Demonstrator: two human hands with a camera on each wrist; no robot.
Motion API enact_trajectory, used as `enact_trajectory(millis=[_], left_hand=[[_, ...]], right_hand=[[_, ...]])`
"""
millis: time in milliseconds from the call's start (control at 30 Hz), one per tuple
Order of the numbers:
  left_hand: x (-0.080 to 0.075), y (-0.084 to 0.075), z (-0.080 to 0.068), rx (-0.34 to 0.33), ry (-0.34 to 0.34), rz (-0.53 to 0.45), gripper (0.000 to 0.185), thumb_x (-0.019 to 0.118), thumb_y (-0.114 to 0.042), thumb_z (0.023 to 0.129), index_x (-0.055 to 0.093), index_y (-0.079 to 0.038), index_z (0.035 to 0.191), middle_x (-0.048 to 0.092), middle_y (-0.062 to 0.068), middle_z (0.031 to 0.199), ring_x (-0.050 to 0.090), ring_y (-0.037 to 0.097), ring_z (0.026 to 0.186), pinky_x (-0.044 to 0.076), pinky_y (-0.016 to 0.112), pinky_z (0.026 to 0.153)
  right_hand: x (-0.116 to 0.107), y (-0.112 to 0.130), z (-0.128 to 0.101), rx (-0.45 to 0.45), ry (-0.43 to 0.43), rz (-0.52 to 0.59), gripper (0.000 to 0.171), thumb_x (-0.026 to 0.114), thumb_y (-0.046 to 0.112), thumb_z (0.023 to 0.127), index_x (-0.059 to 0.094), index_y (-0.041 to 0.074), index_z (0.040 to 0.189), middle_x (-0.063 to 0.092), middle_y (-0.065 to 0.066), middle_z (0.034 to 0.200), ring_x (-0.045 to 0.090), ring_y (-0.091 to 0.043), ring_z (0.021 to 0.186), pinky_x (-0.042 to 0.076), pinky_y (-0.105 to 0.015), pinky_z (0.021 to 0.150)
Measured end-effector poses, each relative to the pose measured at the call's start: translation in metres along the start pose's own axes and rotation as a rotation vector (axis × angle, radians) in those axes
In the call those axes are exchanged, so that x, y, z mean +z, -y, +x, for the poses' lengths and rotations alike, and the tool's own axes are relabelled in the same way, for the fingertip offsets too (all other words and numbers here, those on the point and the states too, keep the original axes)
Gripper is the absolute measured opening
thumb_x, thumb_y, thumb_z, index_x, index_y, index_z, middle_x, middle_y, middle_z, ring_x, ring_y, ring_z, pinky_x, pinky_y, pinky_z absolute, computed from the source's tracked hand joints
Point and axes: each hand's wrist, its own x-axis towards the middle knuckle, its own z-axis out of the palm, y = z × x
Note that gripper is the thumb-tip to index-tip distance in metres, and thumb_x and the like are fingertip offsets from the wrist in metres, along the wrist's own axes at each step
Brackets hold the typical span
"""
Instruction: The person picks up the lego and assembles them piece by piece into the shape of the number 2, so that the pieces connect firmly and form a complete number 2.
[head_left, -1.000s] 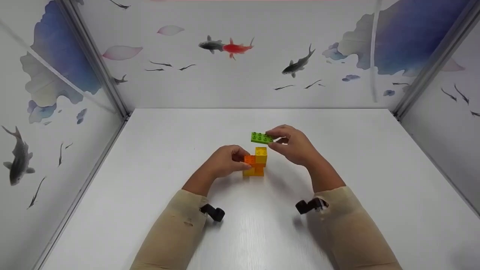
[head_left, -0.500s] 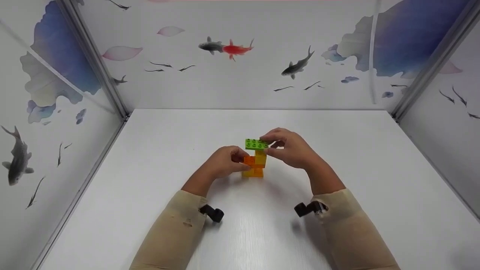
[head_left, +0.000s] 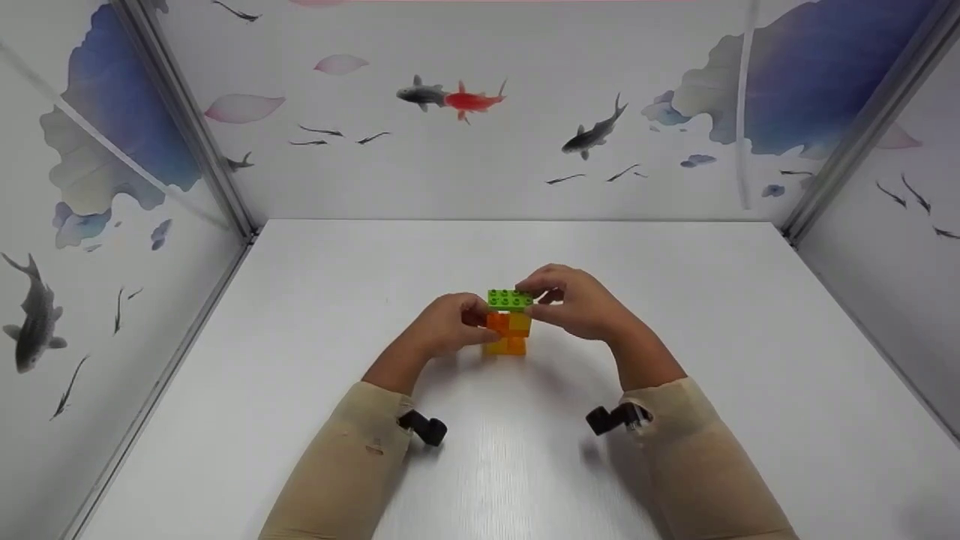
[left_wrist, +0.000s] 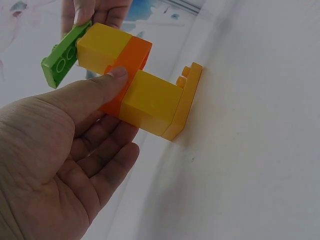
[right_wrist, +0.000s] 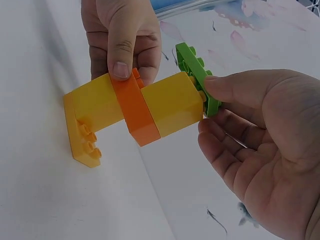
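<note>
A small stack of toy building bricks stands on the white table. From the bottom it has an amber flat brick point(left_wrist: 187, 102), a yellow block point(left_wrist: 152, 100), an orange flat brick point(right_wrist: 135, 110) and an upper yellow block point(right_wrist: 172, 105). My left hand point(head_left: 450, 326) holds the stack, thumb on the orange brick. Over the upper yellow block lies a green flat brick point(head_left: 510, 301), pinched at its right end by my right hand point(head_left: 581, 304). Some of the yellow block's studs show in a narrow gap under the green brick. It overhangs that block towards the left hand.
The white table point(head_left: 315, 285) stretches around the stack on all sides. Pale walls printed with fish and leaves enclose it at the back, left and right. A black wrist camera point(head_left: 424, 427) sits at the left sleeve, another wrist camera point(head_left: 616, 417) at the right sleeve.
My right hand has brought the green brick left and down from beyond the stack onto the upper yellow block. My left hand has kept its hold on the stack.
</note>
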Motion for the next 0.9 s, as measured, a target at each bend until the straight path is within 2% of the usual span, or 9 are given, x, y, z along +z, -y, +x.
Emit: enact_trajectory(millis=[500, 900], left_hand=[[-0.0004, -0.0014, -0.0005, -0.011, 0.003, 0.016, 0.028, 0.087, -0.034, 0.092, 0.073, -0.024, 0.114, 0.072, -0.004, 0.113, 0.065, 0.022, 0.108, 0.057, 0.039, 0.105], [0.0000, -0.0017, -0.0012, -0.005, 0.011, -0.016, 0.030, 0.087, -0.031, 0.092, 0.074, -0.021, 0.117, 0.074, -0.003, 0.116, 0.067, 0.020, 0.110, 0.057, 0.040, 0.108]], right_hand=[[0.0021, -0.0020, 0.0011, 0.006, -0.008, -0.032, 0.026, 0.076, 0.024, 0.101, 0.078, 0.021, 0.126, 0.070, 0.001, 0.124, 0.068, -0.021, 0.114, 0.057, -0.044, 0.110], [0.0036, -0.0006, 0.0006, 0.024, 0.000, -0.043, 0.027, 0.075, 0.024, 0.101, 0.077, 0.021, 0.128, 0.070, 0.001, 0.126, 0.067, -0.021, 0.114, 0.057, -0.043, 0.110]])
